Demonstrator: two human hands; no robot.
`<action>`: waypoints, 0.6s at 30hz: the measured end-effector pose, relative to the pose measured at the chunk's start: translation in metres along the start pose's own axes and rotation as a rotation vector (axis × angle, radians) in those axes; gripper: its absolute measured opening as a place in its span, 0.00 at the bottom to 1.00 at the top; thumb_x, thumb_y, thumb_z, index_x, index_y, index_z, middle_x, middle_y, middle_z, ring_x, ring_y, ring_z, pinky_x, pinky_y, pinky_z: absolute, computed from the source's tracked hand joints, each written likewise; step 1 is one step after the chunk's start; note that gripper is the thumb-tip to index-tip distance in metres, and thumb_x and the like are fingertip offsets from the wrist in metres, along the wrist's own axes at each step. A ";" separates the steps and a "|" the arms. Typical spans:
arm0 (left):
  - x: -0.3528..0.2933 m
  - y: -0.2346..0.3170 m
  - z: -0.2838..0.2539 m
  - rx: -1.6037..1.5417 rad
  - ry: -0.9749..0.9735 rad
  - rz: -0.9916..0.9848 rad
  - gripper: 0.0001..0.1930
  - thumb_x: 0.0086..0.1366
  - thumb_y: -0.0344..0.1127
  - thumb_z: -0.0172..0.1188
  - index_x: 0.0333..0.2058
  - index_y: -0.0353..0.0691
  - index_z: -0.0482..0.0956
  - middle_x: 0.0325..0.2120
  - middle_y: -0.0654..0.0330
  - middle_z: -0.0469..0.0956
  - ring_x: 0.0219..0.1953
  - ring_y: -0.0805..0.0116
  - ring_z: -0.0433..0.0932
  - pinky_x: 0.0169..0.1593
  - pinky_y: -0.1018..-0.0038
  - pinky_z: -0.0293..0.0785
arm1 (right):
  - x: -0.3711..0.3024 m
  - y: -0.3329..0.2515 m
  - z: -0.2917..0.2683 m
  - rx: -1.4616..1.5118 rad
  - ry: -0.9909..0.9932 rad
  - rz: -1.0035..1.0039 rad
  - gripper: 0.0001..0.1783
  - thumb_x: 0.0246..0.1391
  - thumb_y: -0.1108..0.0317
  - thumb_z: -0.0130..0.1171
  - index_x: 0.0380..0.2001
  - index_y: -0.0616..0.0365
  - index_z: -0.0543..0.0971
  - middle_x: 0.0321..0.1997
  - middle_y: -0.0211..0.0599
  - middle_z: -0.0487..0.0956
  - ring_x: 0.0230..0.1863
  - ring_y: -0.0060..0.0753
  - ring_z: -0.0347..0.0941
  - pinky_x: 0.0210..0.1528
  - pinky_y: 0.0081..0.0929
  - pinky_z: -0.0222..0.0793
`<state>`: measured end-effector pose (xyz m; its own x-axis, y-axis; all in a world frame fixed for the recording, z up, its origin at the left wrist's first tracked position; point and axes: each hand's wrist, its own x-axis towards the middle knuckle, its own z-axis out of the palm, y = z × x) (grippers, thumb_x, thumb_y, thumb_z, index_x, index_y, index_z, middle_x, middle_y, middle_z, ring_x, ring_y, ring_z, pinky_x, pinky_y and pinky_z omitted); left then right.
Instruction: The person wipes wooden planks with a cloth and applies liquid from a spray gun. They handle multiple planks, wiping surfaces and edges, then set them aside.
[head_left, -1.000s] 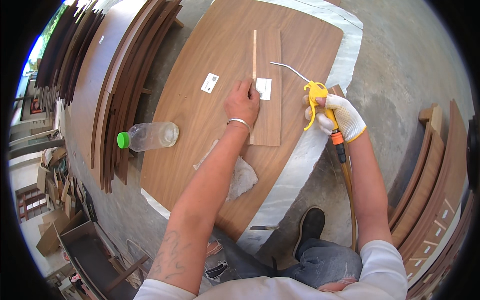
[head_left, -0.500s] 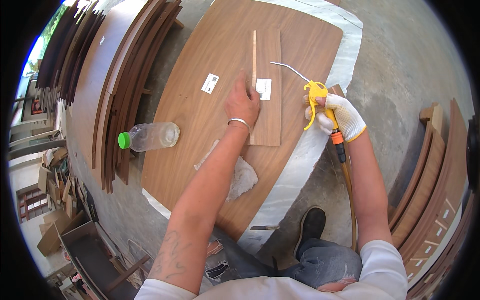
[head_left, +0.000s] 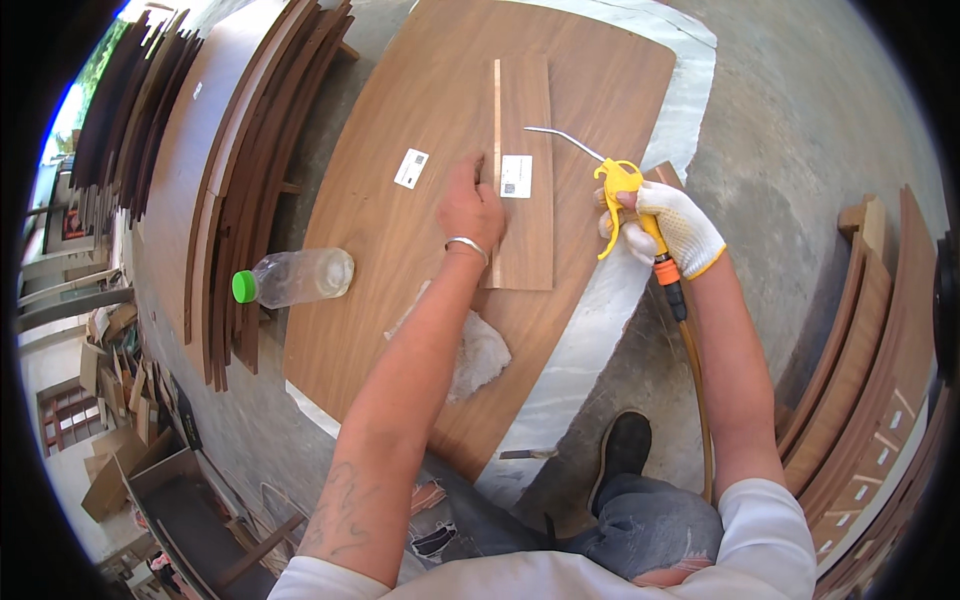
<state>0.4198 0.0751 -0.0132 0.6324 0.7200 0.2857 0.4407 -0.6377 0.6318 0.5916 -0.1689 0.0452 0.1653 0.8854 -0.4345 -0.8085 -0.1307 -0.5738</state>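
My left hand (head_left: pixel 471 212), bare with a bangle at the wrist, is closed at the left edge of a narrow wooden board (head_left: pixel 526 238); some fingertips are hidden. The board's pale edge strip shows beside my fingers, and a white label (head_left: pixel 516 177) is on its face. Beneath it is a large wood-grain panel (head_left: pixel 400 240). My gloved right hand (head_left: pixel 672 220) is wrapped round a yellow air blow gun (head_left: pixel 621 182). Its thin bent metal nozzle points left over the board, and a hose (head_left: pixel 694 360) runs down from its orange coupling.
A white rag (head_left: pixel 481 357) lies on the panel near my left forearm. A clear plastic bottle (head_left: pixel 303 277) with a green cap lies at the panel's left edge. Stacked panels (head_left: pixel 230 190) are at left, curved wooden pieces (head_left: pixel 850 350) at right. Pale sheeting (head_left: pixel 590 345) shows beneath the panel.
My left hand and the narrow board have shifted slightly left in the view. The blow gun in my right hand has also moved a little left, its nozzle still over the board.
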 end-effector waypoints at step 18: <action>0.000 0.001 0.000 -0.056 0.046 -0.130 0.20 0.66 0.25 0.51 0.57 0.38 0.74 0.34 0.54 0.80 0.39 0.50 0.80 0.46 0.55 0.75 | 0.011 0.016 0.002 -0.360 0.195 -0.009 0.12 0.60 0.62 0.65 0.40 0.59 0.78 0.29 0.40 0.84 0.13 0.20 0.67 0.15 0.20 0.62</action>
<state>0.4202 0.0744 -0.0124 0.5423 0.8079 0.2305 0.4796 -0.5230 0.7046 0.5795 -0.1606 0.0331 0.3034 0.7908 -0.5315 -0.5631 -0.3011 -0.7696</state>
